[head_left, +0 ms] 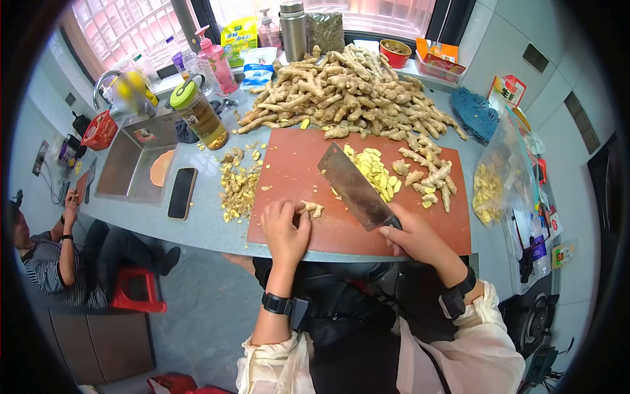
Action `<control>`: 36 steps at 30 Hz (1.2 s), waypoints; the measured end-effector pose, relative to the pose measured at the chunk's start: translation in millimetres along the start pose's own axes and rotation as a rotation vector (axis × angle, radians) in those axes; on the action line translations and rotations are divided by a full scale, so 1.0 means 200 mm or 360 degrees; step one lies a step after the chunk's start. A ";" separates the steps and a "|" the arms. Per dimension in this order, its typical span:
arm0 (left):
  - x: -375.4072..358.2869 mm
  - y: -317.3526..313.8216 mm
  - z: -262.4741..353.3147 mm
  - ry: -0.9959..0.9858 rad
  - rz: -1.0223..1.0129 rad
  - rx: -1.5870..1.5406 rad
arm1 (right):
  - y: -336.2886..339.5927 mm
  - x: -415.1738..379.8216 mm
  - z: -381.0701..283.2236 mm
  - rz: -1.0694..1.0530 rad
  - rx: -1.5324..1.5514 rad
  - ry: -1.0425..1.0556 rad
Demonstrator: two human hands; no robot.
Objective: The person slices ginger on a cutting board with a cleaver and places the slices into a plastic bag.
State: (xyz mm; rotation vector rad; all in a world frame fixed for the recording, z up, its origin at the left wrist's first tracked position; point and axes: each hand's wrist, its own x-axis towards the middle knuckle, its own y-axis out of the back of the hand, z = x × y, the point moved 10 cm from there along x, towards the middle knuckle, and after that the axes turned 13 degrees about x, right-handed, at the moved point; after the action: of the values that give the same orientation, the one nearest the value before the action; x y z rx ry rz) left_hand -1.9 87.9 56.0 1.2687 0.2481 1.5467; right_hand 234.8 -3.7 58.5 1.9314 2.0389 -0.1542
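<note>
My right hand (415, 238) grips the handle of a cleaver (354, 187), whose broad blade lies slanted over the brown cutting board (295, 164). At the board's front left, my left hand (286, 230) has its fingers curled at a small piece of ginger root (312, 209); part of that piece may be hidden under the fingers. Sliced ginger (371, 169) is heaped just beyond the blade. To the right of the slices lie several whole ginger pieces (433, 172). Ginger scraps (240, 187) are scattered along the board's left edge on the counter.
A large pile of ginger (348, 92) covers the counter behind the board. Left are a phone (182, 193), a lidded jar (200, 118) and a sink (134, 157). A plastic bag of slices (489, 187) stands right. Another person (59, 256) sits at far left.
</note>
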 end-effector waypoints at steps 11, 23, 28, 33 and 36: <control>0.00 -0.02 -0.02 -0.0077 0.0086 -0.0196 | -0.05 -0.01 0.16 -0.0037 0.0561 -0.0015; -0.02 -0.05 0.06 -0.0169 -0.0016 -0.0261 | 0.04 0.07 0.34 0.0026 0.0630 0.0241; -0.01 -0.11 0.10 -0.0181 -0.0121 -0.0293 | 0.06 0.06 0.36 0.0069 0.0671 0.0282; -0.01 -0.09 0.08 -0.0168 -0.0178 -0.0339 | 0.05 0.06 0.34 0.0091 0.0675 0.0277; -0.02 -0.09 0.07 -0.0122 -0.0164 -0.0347 | 0.07 0.06 0.35 0.0142 0.0655 0.0260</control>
State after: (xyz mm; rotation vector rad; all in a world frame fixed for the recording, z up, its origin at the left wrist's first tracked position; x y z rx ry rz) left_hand 19.5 86.0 46.2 1.1235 0.0909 1.3938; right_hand 260.3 -12.3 -9.8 2.3430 2.1496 -0.4386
